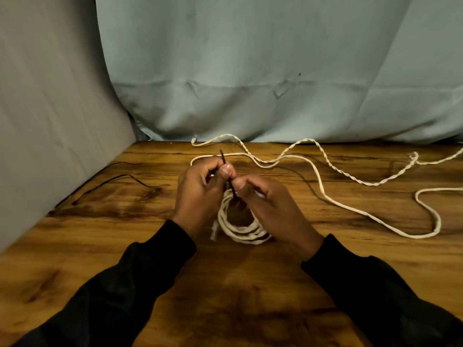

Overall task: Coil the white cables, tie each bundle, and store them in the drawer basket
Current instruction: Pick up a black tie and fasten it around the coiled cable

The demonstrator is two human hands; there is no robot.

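A coiled bundle of white cable (241,231) hangs between my two hands over the middle of the wooden table (225,284). A thin black tie (226,172) runs up through the coil's top. My left hand (200,194) pinches the tie's upper part between thumb and fingers. My right hand (273,209) pinches its lower part at the coil. Loose white cable (325,196) trails across the table to the right, and a twisted white cable (333,166) lies behind it. No drawer basket is in view.
Several thin black ties (120,179) lie on the table at the left, near a grey cloth wall (50,121). A pale blue cloth (250,71) hangs behind the table's far edge.
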